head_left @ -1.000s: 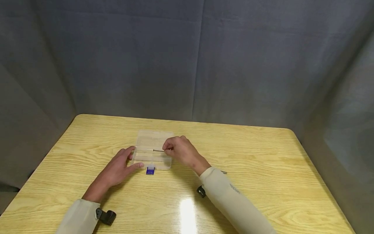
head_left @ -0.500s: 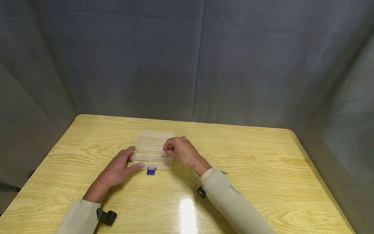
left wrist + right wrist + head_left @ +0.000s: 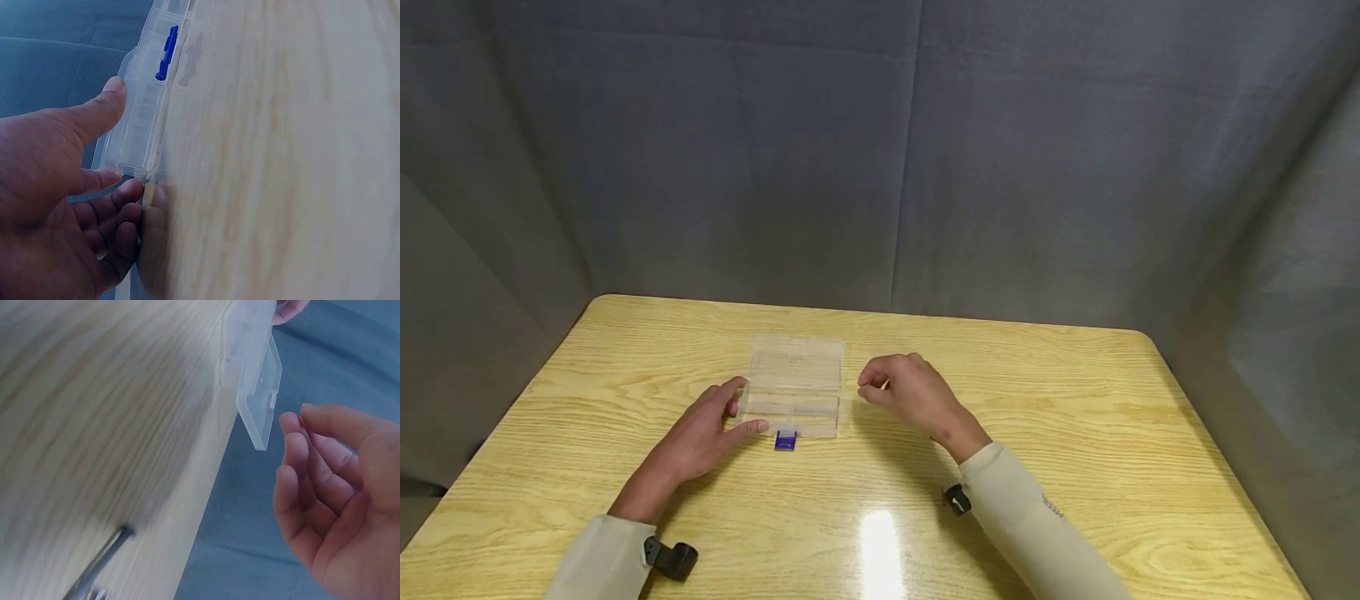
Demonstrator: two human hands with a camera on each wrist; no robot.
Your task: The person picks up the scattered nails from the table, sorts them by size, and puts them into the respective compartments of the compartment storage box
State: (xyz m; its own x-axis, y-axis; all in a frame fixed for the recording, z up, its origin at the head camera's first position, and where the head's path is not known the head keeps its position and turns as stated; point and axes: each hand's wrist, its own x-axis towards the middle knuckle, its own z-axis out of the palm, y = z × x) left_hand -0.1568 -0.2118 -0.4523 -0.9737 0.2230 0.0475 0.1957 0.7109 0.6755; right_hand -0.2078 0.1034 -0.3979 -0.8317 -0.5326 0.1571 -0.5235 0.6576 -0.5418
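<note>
The clear compartment box (image 3: 793, 387) lies open on the bench (image 3: 1075, 433), lid back, blue latch (image 3: 786, 440) on its near edge. The left hand (image 3: 711, 429) pinches the box's left end between thumb and fingers. The right hand (image 3: 904, 390), just right of the box, is loosely curled and holds nothing. A careless knock could slide the light box or drop its lid. Only the right wrist view shows a metal rod (image 3: 100, 565) lying on the bench.
</note>
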